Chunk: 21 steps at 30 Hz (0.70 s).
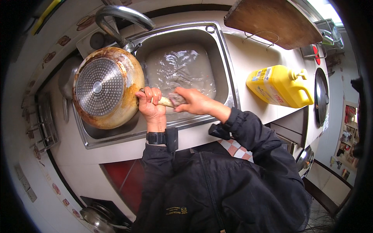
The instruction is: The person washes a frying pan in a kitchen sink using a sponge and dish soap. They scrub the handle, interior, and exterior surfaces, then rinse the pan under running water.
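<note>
A frying pan (129, 87) is held bottom-up over the left part of the stainless-steel sink (224, 67). Its outside is stained brown, and a dotted metal disc is set in its base. My left hand (154, 109) grips the pale handle (165, 102) close to the pan body. Around the handle's outer part, my right hand (196, 102) presses a wet greyish cloth or scrubber (177, 99); the handle's end is hidden there. Cloudy water (180, 67) stands rippling in the right basin, with a greyish shape, perhaps cloth, under the surface.
A chrome faucet (125, 13) arches behind the pan. On the right counter are a yellow pump-top detergent jug (274, 84), a wooden cutting board (271, 21) and a dark pot lid (321, 96). A wire rack (43, 132) is at the left wall.
</note>
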Each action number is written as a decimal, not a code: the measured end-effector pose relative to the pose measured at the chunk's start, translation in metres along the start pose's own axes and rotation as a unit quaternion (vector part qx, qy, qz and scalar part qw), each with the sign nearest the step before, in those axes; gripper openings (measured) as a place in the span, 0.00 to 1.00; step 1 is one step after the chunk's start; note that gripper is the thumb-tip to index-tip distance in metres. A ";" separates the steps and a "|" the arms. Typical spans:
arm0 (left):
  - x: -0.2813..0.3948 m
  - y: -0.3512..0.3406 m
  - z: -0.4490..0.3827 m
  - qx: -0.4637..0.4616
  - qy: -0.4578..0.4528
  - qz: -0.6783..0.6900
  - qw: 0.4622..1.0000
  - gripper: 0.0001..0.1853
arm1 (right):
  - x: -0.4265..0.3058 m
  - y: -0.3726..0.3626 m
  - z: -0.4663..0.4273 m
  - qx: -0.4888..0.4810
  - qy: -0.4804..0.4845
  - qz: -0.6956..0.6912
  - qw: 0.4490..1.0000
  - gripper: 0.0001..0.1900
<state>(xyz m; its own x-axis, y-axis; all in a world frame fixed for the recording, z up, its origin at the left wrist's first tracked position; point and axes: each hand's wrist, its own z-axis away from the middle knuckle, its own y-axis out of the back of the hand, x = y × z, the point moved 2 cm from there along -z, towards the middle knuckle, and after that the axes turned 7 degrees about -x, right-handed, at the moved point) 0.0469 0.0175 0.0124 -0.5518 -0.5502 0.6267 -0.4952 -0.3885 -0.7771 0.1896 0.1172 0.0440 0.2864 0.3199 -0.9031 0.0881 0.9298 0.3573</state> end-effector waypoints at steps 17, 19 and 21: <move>0.018 0.001 -0.008 0.007 -0.024 -0.020 0.999 0.33 | 0.013 0.003 0.011 0.008 -0.088 -0.266 0.960 0.14; 0.019 -0.001 -0.006 -0.008 -0.016 -0.026 1.000 0.33 | 0.012 -0.001 0.004 -0.012 -0.112 -0.275 0.955 0.14; 0.019 -0.004 -0.003 -0.030 -0.004 -0.027 0.999 0.33 | 0.009 -0.006 -0.004 -0.056 -0.128 -0.319 0.937 0.14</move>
<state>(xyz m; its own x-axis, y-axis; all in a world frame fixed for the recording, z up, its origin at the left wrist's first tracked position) 0.0363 0.0106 0.0271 -0.5182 -0.5355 0.6669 -0.5634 -0.3729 -0.7372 0.1877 0.1155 0.0323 0.4295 -0.3489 -0.8330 0.2231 0.9348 -0.2765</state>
